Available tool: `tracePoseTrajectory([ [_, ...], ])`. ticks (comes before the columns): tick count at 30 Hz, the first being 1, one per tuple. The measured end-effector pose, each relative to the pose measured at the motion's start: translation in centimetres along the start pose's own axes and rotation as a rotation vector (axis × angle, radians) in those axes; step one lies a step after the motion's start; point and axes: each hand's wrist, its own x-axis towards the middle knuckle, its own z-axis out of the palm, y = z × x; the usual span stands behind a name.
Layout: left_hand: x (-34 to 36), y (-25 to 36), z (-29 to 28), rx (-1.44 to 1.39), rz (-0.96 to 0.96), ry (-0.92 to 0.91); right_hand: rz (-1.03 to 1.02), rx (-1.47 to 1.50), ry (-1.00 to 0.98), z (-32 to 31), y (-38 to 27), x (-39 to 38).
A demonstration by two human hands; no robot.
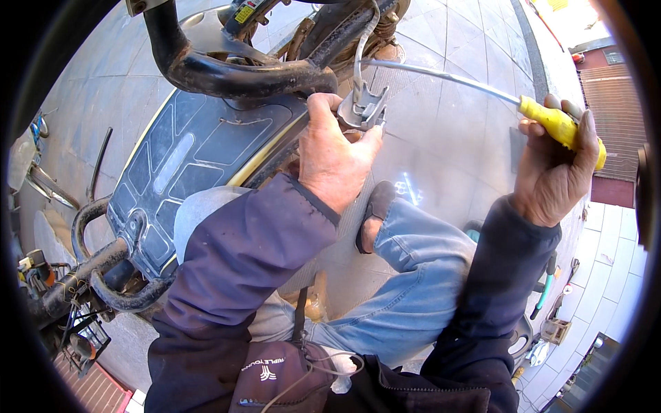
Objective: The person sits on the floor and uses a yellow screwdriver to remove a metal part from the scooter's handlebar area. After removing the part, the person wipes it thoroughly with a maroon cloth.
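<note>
From here I see a footboard point(200, 148) left of my left hand point(336, 151), which pinches a grey bracket point(365, 112) at its fingertips; well right, a yellow-handled screwdriver point(551, 122) lies in my curled right hand point(554, 175), shaft pointing left.

Up at the far edge of the flat dark-blue footboard point(172, 162) runs the curved black metal tube point(241, 79); just off its right end, the U-shaped grey part point(365, 110) sits in the left grip point(334, 155). Far right, the right grip point(554, 182) has the long yellow-handled metal screwdriver point(536, 110), tip pointing left, beyond the part.
</note>
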Motion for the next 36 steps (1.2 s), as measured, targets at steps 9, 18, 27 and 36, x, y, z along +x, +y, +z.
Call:
tracePoseTrajectory([
  [9,-0.2,0.1,0.1,-0.017,-0.024,-0.005,0.035,-0.077,0.076,0.8,2.4,0.6],
  [18,-0.2,-0.8,0.1,-0.005,0.033,0.017,-0.078,-0.294,0.209,0.9,2.0,0.7],
  [27,-0.2,-1.2,0.4,0.022,0.073,0.011,0.044,-0.12,0.066,-1.2,0.5,0.3],
  [36,-0.4,-1.2,0.3,0.113,0.144,-0.001,0.071,-0.055,-0.033,0.5,0.7,-0.3],
])
